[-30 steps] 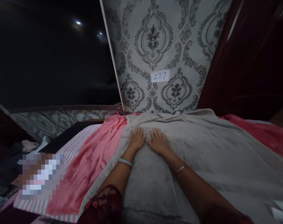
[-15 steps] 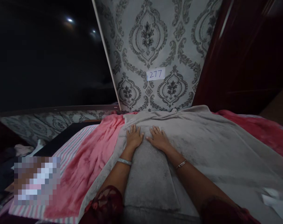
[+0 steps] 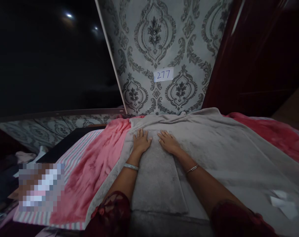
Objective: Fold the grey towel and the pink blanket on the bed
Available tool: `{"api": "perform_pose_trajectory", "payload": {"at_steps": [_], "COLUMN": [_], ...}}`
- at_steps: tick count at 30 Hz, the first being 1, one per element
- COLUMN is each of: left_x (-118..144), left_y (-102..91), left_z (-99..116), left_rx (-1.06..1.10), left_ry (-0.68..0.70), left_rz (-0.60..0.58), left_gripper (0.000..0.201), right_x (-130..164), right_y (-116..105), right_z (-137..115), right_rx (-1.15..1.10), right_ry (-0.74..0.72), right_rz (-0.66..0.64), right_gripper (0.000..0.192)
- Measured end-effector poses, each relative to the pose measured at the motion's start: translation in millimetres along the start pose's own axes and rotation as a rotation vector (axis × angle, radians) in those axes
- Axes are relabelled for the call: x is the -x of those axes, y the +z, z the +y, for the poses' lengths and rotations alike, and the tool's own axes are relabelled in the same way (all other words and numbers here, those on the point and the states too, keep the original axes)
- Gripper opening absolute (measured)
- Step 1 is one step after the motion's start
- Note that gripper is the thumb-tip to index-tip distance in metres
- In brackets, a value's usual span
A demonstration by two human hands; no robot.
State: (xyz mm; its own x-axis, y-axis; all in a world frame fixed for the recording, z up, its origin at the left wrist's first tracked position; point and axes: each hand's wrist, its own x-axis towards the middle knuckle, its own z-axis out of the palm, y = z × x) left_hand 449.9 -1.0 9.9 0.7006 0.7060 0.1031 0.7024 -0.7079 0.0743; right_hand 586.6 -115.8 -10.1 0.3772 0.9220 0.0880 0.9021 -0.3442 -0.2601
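Note:
A grey towel-like cloth (image 3: pixel 159 184), folded into a long rectangle, lies flat on a larger grey blanket (image 3: pixel 218 148). My left hand (image 3: pixel 141 142) rests palm down on the cloth's far left part, fingers spread. Across from it, my right hand (image 3: pixel 169 143) lies flat on the far right part, fingers stretched out. Bare cloth shows between the two hands. Neither hand grips anything. The cloth's near edge lies between my forearms, over more grey fabric.
Left of the grey blanket are a pink fleece blanket (image 3: pixel 97 164) and a striped sheet (image 3: pixel 75 153). White paper pieces (image 3: pixel 284 204) lie at right. Behind stand a patterned wall with a paper label (image 3: pixel 163 74), a large dark screen (image 3: pixel 48 62) and a dark red panel (image 3: pixel 253 65).
Both hands stay flat on the folded cloth. My right hand has shifted very slightly, with its fingers a little closer together. The whole view has moved a little.

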Motion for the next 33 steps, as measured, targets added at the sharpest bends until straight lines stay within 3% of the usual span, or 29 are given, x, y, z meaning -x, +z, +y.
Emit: {"api": "perform_pose_trajectory", "payload": {"at_steps": [4,7,10,12,15,19,22,25,28,33], "left_x": [3.8,8.2,18.1,33.1,73.1,146.6,193.3,216.6,212.6,155.3], "left_y": [-3.9,-12.2,-18.3,-18.3,-14.6,-16.7,-32.8,-57.4,-74.1,-59.4], "left_z": [0.5,3.3,6.1,6.4,2.5,-7.8,-12.2,-11.9,-10.8,-8.8], "left_rx": [0.027,0.031,0.048,0.059,0.079,0.165,0.259,0.412,0.602,0.634], "left_ry": [0.034,0.183,0.391,0.449,0.509,0.668,0.733,0.775,0.735,0.52], "left_rz": [0.076,0.127,-0.026,-0.135,-0.184,-0.236,-0.354,-0.491,-0.503,-0.162], "left_gripper": [0.065,0.055,0.058,0.066,0.076,0.076,0.076,0.068,0.049,0.05], "right_x": [0.8,0.1,-1.1,-1.8,-2.2,-1.9,-1.2,-0.3,-0.5,7.1], "right_y": [-1.4,-3.3,-5.9,-7.0,-7.2,-6.9,-6.5,-5.9,-8.3,-25.2], "right_z": [6.6,10.6,14.3,16.0,16.9,16.5,16.5,16.1,14.0,5.1], "right_rx": [0.013,0.021,0.008,0.005,0.018,0.029,0.019,0.004,-0.008,-0.062], "right_ry": [-0.035,-0.065,-0.095,-0.1,-0.105,-0.109,-0.101,-0.094,-0.09,-0.072], "right_rz": [0.021,0.002,-0.057,-0.073,-0.067,-0.064,-0.068,-0.062,-0.061,-0.111], "right_gripper": [0.056,0.057,0.058,0.058,0.059,0.059,0.059,0.059,0.058,0.056]}}
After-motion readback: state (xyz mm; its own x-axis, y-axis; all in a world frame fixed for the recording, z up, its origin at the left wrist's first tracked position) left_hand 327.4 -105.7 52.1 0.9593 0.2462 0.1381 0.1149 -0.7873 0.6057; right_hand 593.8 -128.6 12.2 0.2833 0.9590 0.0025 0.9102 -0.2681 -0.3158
